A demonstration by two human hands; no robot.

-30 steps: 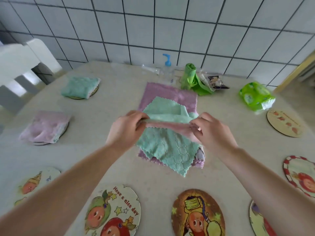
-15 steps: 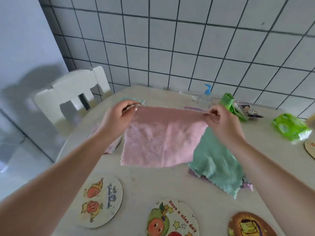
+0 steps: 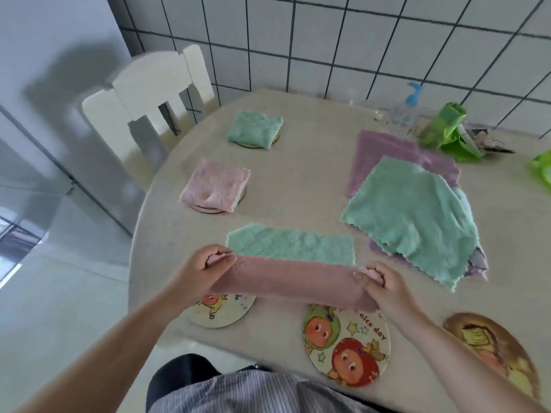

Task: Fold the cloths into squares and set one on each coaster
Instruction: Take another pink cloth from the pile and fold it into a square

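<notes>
A pink cloth with a green inner face [image 3: 290, 265] is stretched low over the table's near edge, half folded toward me. My left hand [image 3: 205, 268] pinches its left corners and my right hand [image 3: 377, 283] pinches its right corners. Two coasters at the left each carry a folded cloth: a green square [image 3: 253, 129] and a pink square [image 3: 214, 186]. A pile of flat cloths lies at the right, green [image 3: 411, 213] on top of purple [image 3: 384, 150]. Bare cartoon coasters [image 3: 220, 311], [image 3: 347, 344], [image 3: 495, 350] line the near edge.
A white chair [image 3: 155, 87] stands at the table's far left. Against the tiled wall are a clear pump bottle [image 3: 407, 108], a green bag roll [image 3: 444, 126] and a green packet [image 3: 541, 169]. The round table [image 3: 301, 177] edge curves close to my body.
I lifted the pink cloth off the pile, spread it in the air, then brought it down to the near edge and folded it over. The view swung left and down.
</notes>
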